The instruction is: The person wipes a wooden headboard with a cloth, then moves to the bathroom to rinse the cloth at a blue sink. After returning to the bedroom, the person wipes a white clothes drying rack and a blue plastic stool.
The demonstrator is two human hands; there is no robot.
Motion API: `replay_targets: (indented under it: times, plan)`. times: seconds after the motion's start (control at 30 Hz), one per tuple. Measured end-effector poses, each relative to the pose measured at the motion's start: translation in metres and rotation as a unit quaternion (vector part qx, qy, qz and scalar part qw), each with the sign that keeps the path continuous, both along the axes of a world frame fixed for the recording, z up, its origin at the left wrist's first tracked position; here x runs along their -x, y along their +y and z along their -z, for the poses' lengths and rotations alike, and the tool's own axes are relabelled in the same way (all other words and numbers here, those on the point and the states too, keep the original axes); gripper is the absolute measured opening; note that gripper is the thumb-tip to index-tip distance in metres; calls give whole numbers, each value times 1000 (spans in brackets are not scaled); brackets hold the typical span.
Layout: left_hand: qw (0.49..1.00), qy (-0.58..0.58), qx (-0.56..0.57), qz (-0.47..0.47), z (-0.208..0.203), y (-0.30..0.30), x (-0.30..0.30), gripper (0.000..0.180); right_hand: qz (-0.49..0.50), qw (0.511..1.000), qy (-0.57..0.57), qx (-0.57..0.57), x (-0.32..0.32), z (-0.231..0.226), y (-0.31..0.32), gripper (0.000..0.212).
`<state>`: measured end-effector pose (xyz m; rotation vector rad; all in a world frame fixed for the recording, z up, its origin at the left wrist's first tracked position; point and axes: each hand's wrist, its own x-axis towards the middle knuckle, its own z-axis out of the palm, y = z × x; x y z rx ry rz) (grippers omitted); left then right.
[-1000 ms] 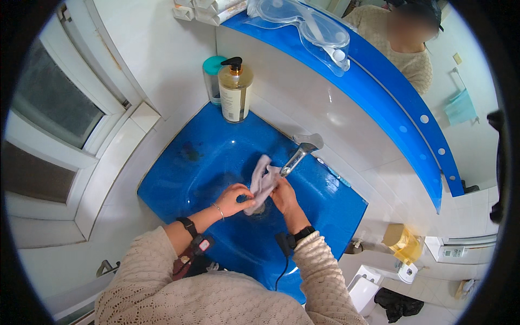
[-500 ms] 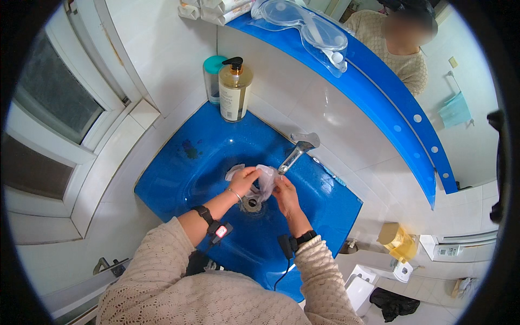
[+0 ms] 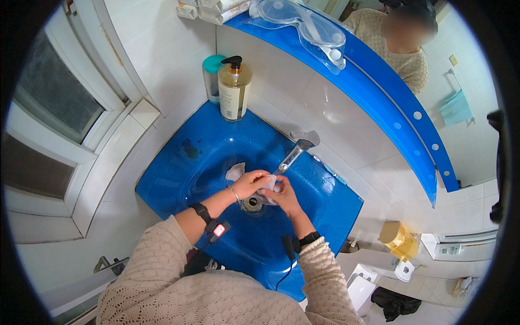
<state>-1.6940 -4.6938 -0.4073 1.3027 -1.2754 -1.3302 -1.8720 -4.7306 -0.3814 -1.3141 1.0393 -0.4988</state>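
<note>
Both of my hands are together over the blue sink (image 3: 187, 181), just below the tap (image 3: 294, 156). Between them is a small, thin, pale pinkish-white cloth (image 3: 272, 182), bunched up. My left hand (image 3: 252, 183) pinches it from the left with the fingers closed. On the other side my right hand (image 3: 283, 196) grips it, thumb and fingers closed. Part of the cloth hangs below the hands, near the drain (image 3: 252, 203). A second pale cloth piece (image 3: 235, 171) lies in the basin just left of my left hand. Whether water runs from the tap I cannot tell.
A pump bottle (image 3: 234, 92) and a teal-lidded container (image 3: 213, 76) stand in the back corner. A toothbrush (image 3: 329, 169) lies on the right rim. Overhead juts a blue shelf (image 3: 379, 114) with clear goggles (image 3: 309, 27). A window (image 3: 59, 92) is at left.
My hands have drawn closer together, and the cloth that was spread between them is now bunched up. The second cloth piece stays at the left in the basin.
</note>
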Motion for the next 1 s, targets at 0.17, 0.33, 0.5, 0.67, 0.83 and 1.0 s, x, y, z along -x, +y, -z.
replay_targets:
  times: [0.17,0.33,0.5,0.67,0.83,1.0]
  plan:
    - [998,35,-1,53,-18,12,8,34,-1,996,-42,-73,15,-49,15,37]
    - [986,-146,34,78,-3,17,4,43,75,981,-160,-73,37,-114,25,35]
    - [974,-186,5,130,14,14,-37,39,229,944,-219,-93,61,-109,23,33]
    - [993,-18,-109,-50,19,12,-59,26,266,951,-109,-110,81,-8,-5,33]
    - [977,-150,-31,-151,33,9,-60,24,179,951,-117,-224,31,48,-16,21]
    - [981,-149,-46,-114,40,14,-38,21,140,941,-172,-256,-15,65,-31,26]
